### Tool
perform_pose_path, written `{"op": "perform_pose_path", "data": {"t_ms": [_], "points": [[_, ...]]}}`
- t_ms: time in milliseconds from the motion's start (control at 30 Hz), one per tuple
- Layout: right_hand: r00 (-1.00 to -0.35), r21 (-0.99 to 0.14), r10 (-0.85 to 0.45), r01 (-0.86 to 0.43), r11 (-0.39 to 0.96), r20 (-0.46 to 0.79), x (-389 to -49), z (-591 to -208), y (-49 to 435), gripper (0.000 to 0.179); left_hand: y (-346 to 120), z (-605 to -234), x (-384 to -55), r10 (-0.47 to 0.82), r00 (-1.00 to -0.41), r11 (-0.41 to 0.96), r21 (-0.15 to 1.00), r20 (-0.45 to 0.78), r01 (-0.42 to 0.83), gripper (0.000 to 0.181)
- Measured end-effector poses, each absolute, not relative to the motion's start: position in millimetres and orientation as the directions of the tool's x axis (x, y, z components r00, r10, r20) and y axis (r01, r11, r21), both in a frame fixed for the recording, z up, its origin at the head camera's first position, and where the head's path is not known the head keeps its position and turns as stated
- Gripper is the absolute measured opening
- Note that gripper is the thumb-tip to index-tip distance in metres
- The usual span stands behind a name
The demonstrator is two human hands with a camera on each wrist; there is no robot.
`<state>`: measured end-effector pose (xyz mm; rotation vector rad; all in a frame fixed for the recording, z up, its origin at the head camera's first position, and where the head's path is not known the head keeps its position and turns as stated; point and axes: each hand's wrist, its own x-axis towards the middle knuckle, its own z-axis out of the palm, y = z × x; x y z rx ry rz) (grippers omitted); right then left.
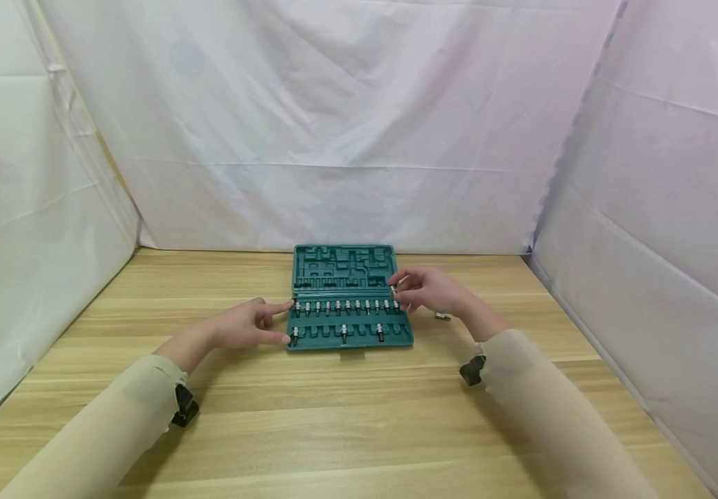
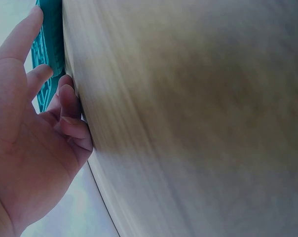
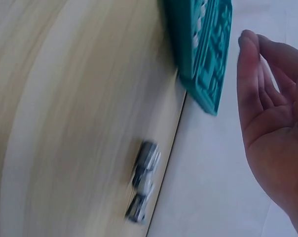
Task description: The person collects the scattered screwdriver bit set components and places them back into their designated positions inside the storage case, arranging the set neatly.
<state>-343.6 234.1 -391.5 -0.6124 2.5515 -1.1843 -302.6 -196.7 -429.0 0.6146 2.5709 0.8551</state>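
Note:
A green plastic case (image 1: 351,319) lies unfolded on the table, its moulded lid (image 1: 343,263) at the back. Bit sockets (image 1: 348,305) with silver bodies and dark tips fill a row across the tray, and three more stand spaced apart in the front row. My left hand (image 1: 243,324) has index finger and thumb stretched to the case's left edge, with the other fingers curled under. Over the right end of the case, my right hand (image 1: 434,289) pinches a small silver bit socket (image 1: 393,290) between thumb and fingers. Fingertips hide that piece in the right wrist view.
One loose bit socket (image 3: 143,180) lies on the wooden table (image 1: 346,416), right of the case and near my right wrist. White cloth walls (image 1: 346,138) stand behind the table and on both sides.

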Motion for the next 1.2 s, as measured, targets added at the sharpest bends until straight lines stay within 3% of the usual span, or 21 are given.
{"op": "perform_pose_path", "data": {"t_ms": [533,1200], "points": [[-0.862,-0.755,-0.499,-0.385,0.531,0.088,-341,-392,186,0.038,-196,-429,-302,0.503,-0.840,0.729,0.622,-0.204,0.285,0.092],[-0.809,-0.767,-0.588,-0.386,0.513,0.014,-333,-400,124,0.024,-196,-426,-299,0.505,-0.839,0.719,0.637,-0.202,0.278,0.092]]}}
